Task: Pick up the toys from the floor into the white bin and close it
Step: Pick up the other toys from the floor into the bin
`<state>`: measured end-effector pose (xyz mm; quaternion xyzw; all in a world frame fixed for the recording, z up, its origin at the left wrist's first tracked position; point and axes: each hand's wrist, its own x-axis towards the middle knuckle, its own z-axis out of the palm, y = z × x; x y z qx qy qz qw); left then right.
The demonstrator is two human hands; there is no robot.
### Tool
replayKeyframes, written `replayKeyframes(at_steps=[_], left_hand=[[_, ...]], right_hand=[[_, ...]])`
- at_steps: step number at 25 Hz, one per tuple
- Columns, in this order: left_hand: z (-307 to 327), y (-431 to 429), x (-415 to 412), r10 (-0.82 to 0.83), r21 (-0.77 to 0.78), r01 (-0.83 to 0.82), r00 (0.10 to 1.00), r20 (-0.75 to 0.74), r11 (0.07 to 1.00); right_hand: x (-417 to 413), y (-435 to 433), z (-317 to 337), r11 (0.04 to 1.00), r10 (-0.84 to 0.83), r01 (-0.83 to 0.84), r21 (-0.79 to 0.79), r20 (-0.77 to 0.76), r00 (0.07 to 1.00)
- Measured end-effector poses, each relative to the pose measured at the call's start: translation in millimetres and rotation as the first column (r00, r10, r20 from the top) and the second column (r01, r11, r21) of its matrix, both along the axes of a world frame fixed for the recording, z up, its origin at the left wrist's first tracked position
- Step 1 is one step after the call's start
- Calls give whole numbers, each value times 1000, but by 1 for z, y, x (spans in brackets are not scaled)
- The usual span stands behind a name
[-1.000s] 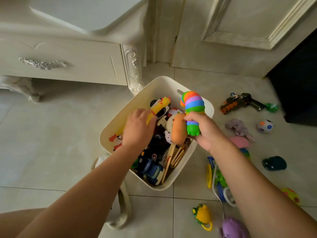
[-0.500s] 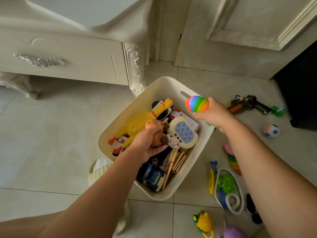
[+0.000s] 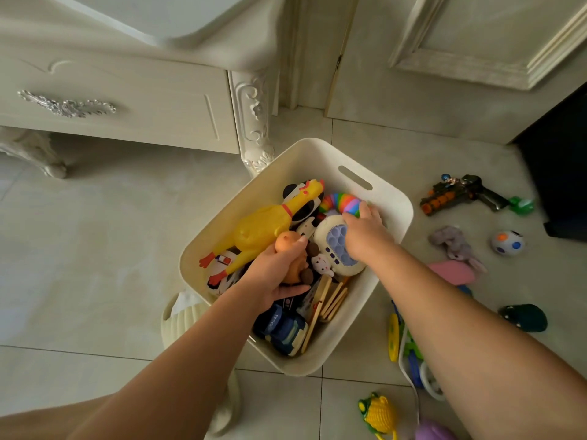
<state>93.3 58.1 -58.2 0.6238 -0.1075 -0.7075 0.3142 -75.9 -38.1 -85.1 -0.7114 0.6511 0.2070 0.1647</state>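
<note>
Inside the white bin (image 3: 301,163) on the floor, the left hand (image 3: 276,274) curls round an orange toy (image 3: 286,242), beside the yellow rubber chicken (image 3: 263,227). The right hand (image 3: 365,236) lies over the rainbow slug (image 3: 341,201); its fingertips are hidden, so gripping or merely touching cannot be told. Outside, the toy gun (image 3: 460,193), spotted ball (image 3: 507,243) and grey plush (image 3: 454,242) lie on tiles. A purple toy (image 3: 433,431) is cut off at the bottom edge.

The only writing in view was a short line of white letters on the dark blue toy truck (image 3: 281,328) lying in the white bin (image 3: 394,198), too small and blurred to read.
</note>
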Motion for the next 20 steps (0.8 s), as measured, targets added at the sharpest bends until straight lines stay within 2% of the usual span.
replayKeyframes(at_steps=[2,4,5,7,8,10,12,14,16,17,18,20], left_hand=[[4,1,-3,2,-9,-2,1000,-7,1000],[10,0,-5,23,-4,-23,1000,-21,1000],[13,-2,-5,37,1,-37,999,-35,999],[15,-7,-1,23,-9,-24,996,-89,1000],[16,-9,2,-7,-12,6,992,-129,1000],[16,-10,8,-124,-6,125,974,-190,992],[17,-5,11,-278,27,285,948,-156,958],[18,2,9,-427,71,423,903,46,903],[14,5,10,-492,100,488,805,332,867],[10,5,12,-508,90,523,749,425,847],[7,5,15,-538,77,577,695,477,813],[2,10,15,-634,84,722,539,554,687]], right_hand=[[-1,-3,12,999,-22,20,31,55,998],[1,1,32,994,-61,81,-73,253,966],[6,9,44,991,-103,128,-38,391,914],[22,29,67,941,-309,144,306,602,736],[28,39,74,882,-413,114,458,633,654],[30,51,74,818,-515,109,565,633,577],[25,56,69,791,-552,157,592,578,601],[27,61,60,783,-526,199,589,457,718],[32,66,48,875,-340,198,441,270,901],[34,68,43,925,-235,161,343,188,954],[35,71,39,962,-141,104,251,135,981],[35,77,34,984,-52,33,176,107,993]])
